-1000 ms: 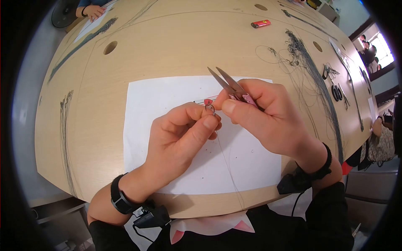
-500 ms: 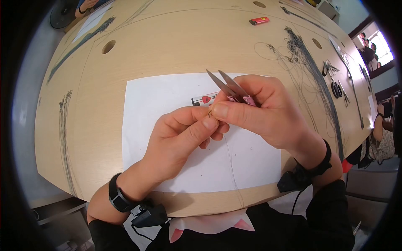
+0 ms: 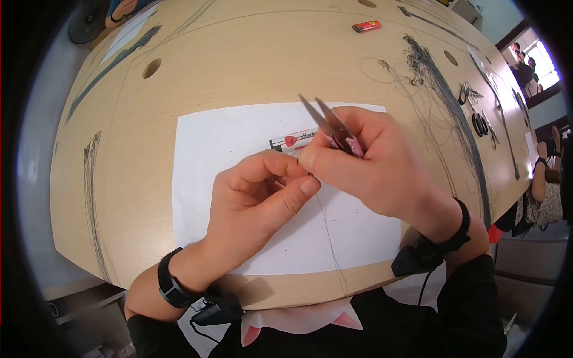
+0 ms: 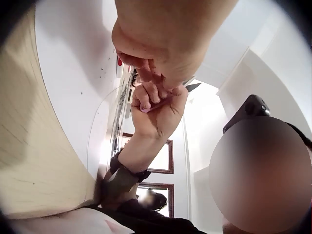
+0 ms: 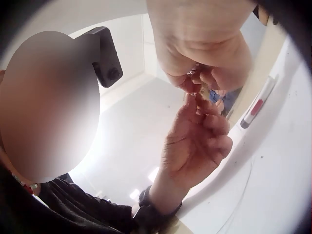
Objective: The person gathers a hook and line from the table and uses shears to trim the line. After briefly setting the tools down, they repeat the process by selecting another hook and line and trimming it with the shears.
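Note:
Over the white paper (image 3: pixel 239 134) the two hands meet fingertip to fingertip. The left hand (image 3: pixel 253 197) pinches a small dark piece, mostly hidden by the fingers, between thumb and forefinger. From there a thin dark thread (image 3: pixel 327 227) trails down across the paper to the table's front edge. The right hand (image 3: pixel 382 167) holds pink-handled scissors (image 3: pixel 331 126), blades parted and pointing away, while its thumb and forefinger touch the same small piece. In the right wrist view the left hand (image 5: pixel 197 141) shows its palm, its fingertips against those of the right hand (image 5: pixel 200 44).
A white marker with a red mark (image 3: pixel 290 141) lies on the paper behind the hands. Farther back is a red lighter (image 3: pixel 366 26). Bundles of dark thread (image 3: pixel 444 89) lie right and left (image 3: pixel 91 179), with black-handled scissors (image 3: pixel 479 125) at the right. Other people are near the table's far edges.
The fingertips came together over the small ring-like piece, which is now mostly hidden. The left thumb has shifted slightly right, the scissors stay in the right hand, and more of the marker shows.

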